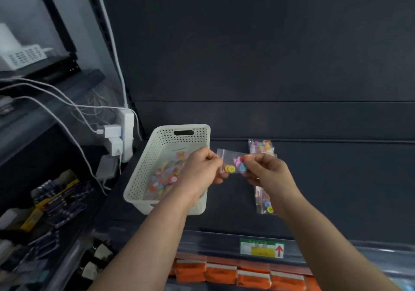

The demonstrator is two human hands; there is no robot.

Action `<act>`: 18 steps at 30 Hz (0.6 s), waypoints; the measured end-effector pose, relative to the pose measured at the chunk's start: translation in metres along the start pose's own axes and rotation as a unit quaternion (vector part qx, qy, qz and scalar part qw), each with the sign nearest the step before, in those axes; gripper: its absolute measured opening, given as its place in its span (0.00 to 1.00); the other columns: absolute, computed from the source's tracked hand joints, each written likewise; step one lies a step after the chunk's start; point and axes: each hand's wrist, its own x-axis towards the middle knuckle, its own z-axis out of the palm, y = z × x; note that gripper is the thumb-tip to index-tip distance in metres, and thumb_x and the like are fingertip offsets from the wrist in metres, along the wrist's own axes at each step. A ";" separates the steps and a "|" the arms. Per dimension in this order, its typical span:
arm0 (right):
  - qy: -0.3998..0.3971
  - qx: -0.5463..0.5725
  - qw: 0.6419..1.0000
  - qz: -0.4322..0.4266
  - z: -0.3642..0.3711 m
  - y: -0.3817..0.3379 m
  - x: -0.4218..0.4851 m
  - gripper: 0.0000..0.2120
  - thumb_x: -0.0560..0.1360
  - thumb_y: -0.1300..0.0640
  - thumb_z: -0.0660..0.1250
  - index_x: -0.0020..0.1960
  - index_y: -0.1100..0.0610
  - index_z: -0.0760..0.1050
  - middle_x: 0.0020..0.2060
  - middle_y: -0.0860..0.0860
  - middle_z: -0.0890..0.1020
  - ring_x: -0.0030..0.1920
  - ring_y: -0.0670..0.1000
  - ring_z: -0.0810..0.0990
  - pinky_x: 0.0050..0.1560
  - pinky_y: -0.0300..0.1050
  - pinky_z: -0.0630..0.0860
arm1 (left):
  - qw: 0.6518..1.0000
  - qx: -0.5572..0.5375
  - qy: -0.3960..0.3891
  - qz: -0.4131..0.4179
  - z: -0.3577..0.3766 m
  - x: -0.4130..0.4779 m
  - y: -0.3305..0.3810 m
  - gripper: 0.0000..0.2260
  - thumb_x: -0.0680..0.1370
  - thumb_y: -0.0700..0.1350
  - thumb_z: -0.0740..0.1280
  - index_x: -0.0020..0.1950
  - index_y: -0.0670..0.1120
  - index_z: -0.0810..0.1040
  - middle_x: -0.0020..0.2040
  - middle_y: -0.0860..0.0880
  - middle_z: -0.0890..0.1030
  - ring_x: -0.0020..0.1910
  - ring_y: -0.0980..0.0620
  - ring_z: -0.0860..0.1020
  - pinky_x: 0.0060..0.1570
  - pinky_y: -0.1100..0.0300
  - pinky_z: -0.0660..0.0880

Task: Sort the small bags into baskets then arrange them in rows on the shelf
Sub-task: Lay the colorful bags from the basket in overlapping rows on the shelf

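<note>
Frame centre: left hand [199,167] and right hand [267,169] fingers pinched a clear bag of buttons [233,162] | above dark shelf [336,189] | white basket [143,178] of bags left | more bags [261,147] right

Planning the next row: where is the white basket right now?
In the head view the white basket sits on the dark shelf, left of centre, its right side partly hidden by the left hand, with bags of buttons inside.

Your bare forearms reach in from 7 and 5 o'clock; your left hand [199,167] and right hand [269,170] meet just below centre, fingers [254,159] curled, each pinching one end of a small bag [229,156] held between them.
</note>
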 end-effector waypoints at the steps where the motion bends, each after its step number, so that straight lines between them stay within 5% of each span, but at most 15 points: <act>1: 0.019 -0.006 1.000 -0.006 -0.008 0.000 -0.001 0.05 0.76 0.60 0.67 0.42 0.58 0.78 0.34 0.49 0.83 0.34 0.45 0.80 0.38 0.37 0.76 | 1.000 0.006 0.001 0.003 0.009 0.001 0.000 0.06 0.78 0.37 0.62 0.41 0.43 0.73 0.39 0.44 0.82 0.38 0.51 0.83 0.36 0.60 0.77; 10: 0.026 -0.085 0.996 0.021 -0.071 0.004 -0.011 0.10 0.73 0.62 0.70 0.54 0.59 0.78 0.41 0.54 0.85 0.41 0.51 0.85 0.43 0.43 0.80 | 0.999 0.031 -0.028 -0.015 0.067 -0.003 -0.002 0.04 0.81 0.41 0.61 0.48 0.42 0.74 0.45 0.45 0.80 0.41 0.53 0.82 0.42 0.57 0.81; 18: 0.056 -0.223 0.973 0.036 -0.096 0.017 -0.022 0.07 0.71 0.61 0.72 0.46 0.50 0.80 0.37 0.47 0.85 0.38 0.45 0.82 0.39 0.38 0.76 | 0.988 0.141 -0.059 -0.015 0.085 -0.023 -0.021 0.05 0.80 0.45 0.64 0.47 0.46 0.77 0.44 0.49 0.81 0.40 0.56 0.78 0.36 0.62 0.73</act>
